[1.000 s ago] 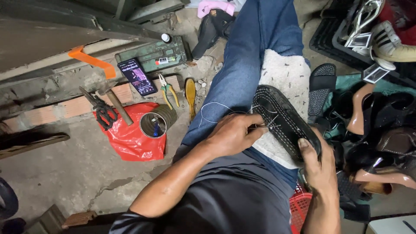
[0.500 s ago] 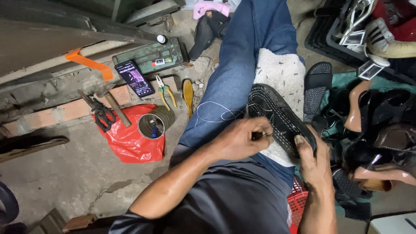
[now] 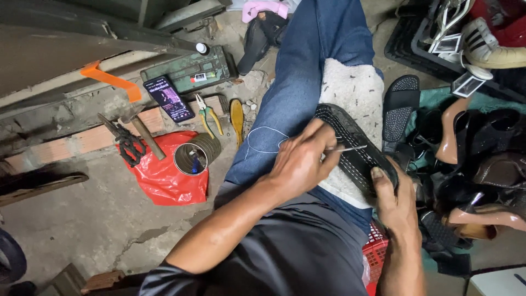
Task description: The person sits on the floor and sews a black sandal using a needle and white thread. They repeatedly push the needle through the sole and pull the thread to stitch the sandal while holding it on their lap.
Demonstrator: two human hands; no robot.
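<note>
Left hand (image 3: 298,164) reaches in from the lower left, forearm angled up and across the lap, fingers curled tight around a thin metal awl (image 3: 346,148). The awl's tip points right, onto the black shoe sole (image 3: 356,145) just beyond the knuckles. Right hand (image 3: 395,200) comes up from below with the wrist near straight, thumb over the sole's near end, fingers wrapped under it, clamping it. The sole lies tread up on a white cloth (image 3: 350,90) over the knee, running diagonally from above the left hand down to the right hand. A white thread (image 3: 263,143) loops over the jeans just left of the left hand. Further left, on the floor: a tin can (image 3: 193,157) on a red plastic bag (image 3: 164,175), pliers (image 3: 208,116), a hammer (image 3: 141,131), a phone (image 3: 169,98). A pile of shoes (image 3: 482,159) sits right of the right hand.
</note>
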